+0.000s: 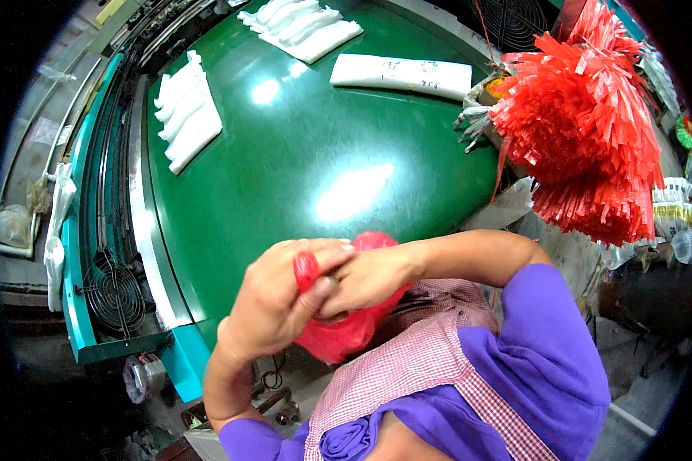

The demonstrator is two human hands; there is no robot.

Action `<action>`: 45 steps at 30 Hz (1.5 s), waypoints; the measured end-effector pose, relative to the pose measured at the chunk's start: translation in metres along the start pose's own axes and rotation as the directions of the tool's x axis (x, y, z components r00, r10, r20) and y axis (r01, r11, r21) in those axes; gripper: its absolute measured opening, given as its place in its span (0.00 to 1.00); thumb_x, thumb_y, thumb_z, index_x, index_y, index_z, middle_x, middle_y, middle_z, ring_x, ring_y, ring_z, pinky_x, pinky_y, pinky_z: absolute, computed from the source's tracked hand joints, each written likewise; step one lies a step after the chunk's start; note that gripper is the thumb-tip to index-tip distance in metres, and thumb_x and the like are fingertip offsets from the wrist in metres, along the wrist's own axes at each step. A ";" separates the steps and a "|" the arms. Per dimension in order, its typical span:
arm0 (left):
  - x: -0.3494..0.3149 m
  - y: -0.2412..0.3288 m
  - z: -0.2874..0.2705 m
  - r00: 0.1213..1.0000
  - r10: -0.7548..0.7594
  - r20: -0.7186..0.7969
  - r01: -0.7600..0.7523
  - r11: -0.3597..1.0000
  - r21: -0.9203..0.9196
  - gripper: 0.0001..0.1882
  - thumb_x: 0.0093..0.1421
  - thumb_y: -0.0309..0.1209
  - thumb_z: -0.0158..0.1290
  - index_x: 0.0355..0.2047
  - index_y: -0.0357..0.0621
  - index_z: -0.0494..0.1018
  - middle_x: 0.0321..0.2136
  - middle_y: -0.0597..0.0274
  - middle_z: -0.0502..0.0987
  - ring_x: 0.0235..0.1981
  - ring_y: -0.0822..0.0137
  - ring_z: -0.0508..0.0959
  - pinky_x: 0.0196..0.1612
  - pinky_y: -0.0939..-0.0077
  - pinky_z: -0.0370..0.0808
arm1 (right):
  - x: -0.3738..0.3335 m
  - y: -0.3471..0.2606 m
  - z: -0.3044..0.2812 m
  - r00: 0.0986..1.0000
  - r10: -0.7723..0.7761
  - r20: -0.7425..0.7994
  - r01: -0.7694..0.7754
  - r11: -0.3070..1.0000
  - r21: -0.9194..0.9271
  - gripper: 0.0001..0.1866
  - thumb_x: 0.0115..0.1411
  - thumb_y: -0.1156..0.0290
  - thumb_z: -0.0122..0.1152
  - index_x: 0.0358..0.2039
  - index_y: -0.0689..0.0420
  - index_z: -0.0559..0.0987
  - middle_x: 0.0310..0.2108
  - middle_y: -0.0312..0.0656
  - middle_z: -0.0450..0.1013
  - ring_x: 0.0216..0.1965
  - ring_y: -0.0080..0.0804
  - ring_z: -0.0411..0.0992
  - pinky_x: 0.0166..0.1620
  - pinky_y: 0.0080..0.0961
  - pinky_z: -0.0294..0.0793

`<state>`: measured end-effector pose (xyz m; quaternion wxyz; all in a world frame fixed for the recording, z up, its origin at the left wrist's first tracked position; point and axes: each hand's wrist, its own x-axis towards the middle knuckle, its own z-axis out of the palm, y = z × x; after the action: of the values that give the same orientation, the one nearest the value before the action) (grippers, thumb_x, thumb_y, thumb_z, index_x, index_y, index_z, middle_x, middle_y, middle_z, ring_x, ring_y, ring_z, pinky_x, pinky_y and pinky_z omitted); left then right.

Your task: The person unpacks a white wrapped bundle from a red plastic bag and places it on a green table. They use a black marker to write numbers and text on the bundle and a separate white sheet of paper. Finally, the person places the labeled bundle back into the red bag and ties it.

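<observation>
Close in front of my body, at the near edge of the green table (277,169), both hands come together around a crumpled red plastic bag (338,338). My left hand (273,292) is closed, and a twisted bit of red plastic pokes up between its thumb and fingers. My right hand (373,275) lies against the left one with its fingers curled into the red plastic. Part of the red film bulges out beyond the right hand and part hangs below both hands. The fingertips overlap, so their exact grip is partly hidden.
Folded white plastic bundles (188,115) lie at the table's left, more white bundles (304,29) at the far side, and a flat white pack (400,74) at the far right. A large bunch of red plastic strips (584,131) hangs to the right. A round fan guard (115,296) is at left.
</observation>
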<state>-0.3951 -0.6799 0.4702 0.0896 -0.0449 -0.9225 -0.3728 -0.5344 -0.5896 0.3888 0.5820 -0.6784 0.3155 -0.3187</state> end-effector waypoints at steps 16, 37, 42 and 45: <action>-0.052 -0.006 0.000 0.880 -0.100 -0.464 0.168 0.980 0.106 0.19 0.43 0.14 0.58 0.38 0.38 0.78 0.26 0.56 0.80 0.21 0.64 0.79 0.24 0.76 0.74 | -0.004 -0.013 -0.007 0.983 0.091 -0.159 0.032 0.767 0.641 0.26 0.68 0.52 0.46 0.33 0.65 0.77 0.20 0.40 0.75 0.14 0.19 0.69 0.18 0.14 0.67; -0.057 -0.054 0.018 0.908 -0.412 0.079 0.309 0.530 -0.789 0.23 0.65 0.24 0.44 0.61 0.32 0.60 0.56 0.55 0.68 0.56 0.69 0.69 0.58 0.73 0.66 | -0.008 -0.035 -0.017 0.822 -0.562 -0.090 0.201 0.434 -0.878 0.07 0.50 0.75 0.57 0.30 0.61 0.72 0.34 0.45 0.70 0.32 0.41 0.74 0.30 0.33 0.77; -0.053 -0.058 0.021 0.894 -0.445 -0.057 0.254 0.606 -0.754 0.20 0.64 0.23 0.47 0.57 0.33 0.65 0.52 0.56 0.72 0.51 0.69 0.73 0.55 0.73 0.70 | 0.001 -0.020 -0.022 0.723 -0.687 -0.072 0.260 0.367 -0.893 0.08 0.53 0.73 0.53 0.32 0.63 0.69 0.40 0.51 0.70 0.38 0.45 0.75 0.35 0.33 0.79; -0.054 -0.054 0.020 0.839 -0.483 -0.252 0.202 0.705 -0.680 0.17 0.62 0.21 0.48 0.52 0.32 0.69 0.46 0.56 0.76 0.46 0.69 0.76 0.51 0.75 0.73 | 0.003 -0.023 -0.023 0.713 -0.698 -0.064 0.274 0.362 -0.891 0.10 0.55 0.74 0.52 0.37 0.65 0.70 0.44 0.54 0.69 0.41 0.48 0.73 0.38 0.36 0.79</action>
<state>-0.3533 -0.7054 0.4087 0.1889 0.1838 -0.6945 -0.6695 -0.5494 -0.6024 0.4148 -0.0278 -0.8407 0.3241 -0.4328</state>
